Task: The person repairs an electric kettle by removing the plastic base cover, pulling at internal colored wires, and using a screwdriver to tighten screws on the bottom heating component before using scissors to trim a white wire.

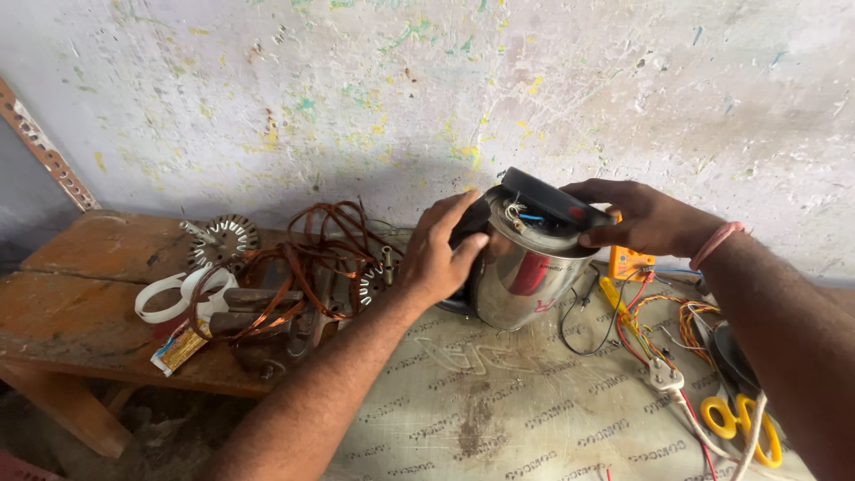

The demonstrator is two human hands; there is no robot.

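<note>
Hands, left (438, 254) and right (643, 218), grip steel kettle (521, 276) beside orange packet (181, 347).

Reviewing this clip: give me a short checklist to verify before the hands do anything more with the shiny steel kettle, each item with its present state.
1. Left hand steadies the shiny steel kettle at its side: ok.
2. Right hand grips the kettle's black round base plate: ok.
3. Base plate fully detached: cannot tell; it sits tilted, with wires showing beneath.
4. White plug disconnected from power: cannot tell.
5. Yellow-handled scissors away from both hands: ok.
6. Copper wire coils clear of the kettle: ok.
</note>
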